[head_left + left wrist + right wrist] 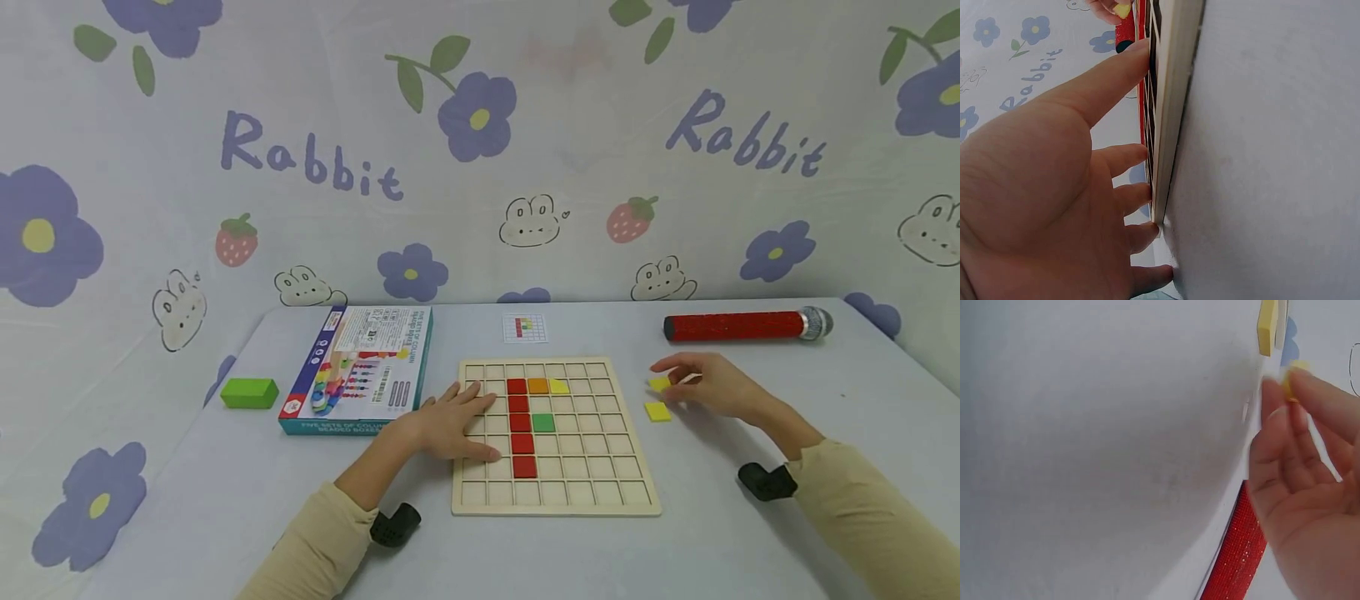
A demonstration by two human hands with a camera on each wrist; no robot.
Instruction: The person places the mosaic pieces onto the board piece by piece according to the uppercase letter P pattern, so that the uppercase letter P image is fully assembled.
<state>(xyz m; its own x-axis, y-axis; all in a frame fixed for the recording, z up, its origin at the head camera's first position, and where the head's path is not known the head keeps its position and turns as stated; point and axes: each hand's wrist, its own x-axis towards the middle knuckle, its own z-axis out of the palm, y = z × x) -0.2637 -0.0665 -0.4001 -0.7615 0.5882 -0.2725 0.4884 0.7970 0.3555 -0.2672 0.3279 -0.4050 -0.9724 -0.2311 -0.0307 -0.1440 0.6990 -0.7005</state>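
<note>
A wooden grid board (600,492) lies flat in the middle of the table. My left hand (442,425) rests on its left edge, fingers spread and straight; the left wrist view has the fingertips along the board's side. Red tiles (522,422) form a column on the grid, with an orange tile (537,386) and a yellow one to the right of its top and a green tile (543,422) beside its middle. Right of the board, my right hand (705,383) pinches a yellow square tile (1289,390) between thumb and fingers. Another yellow tile (657,412) lies just below.
At the back, behind the board, lies a small pattern card (525,328). A toy box (375,367) and a green block (249,393) are on the left. Behind my right hand lies a red microphone (735,326). A printed cloth (465,208) hangs behind the table.
</note>
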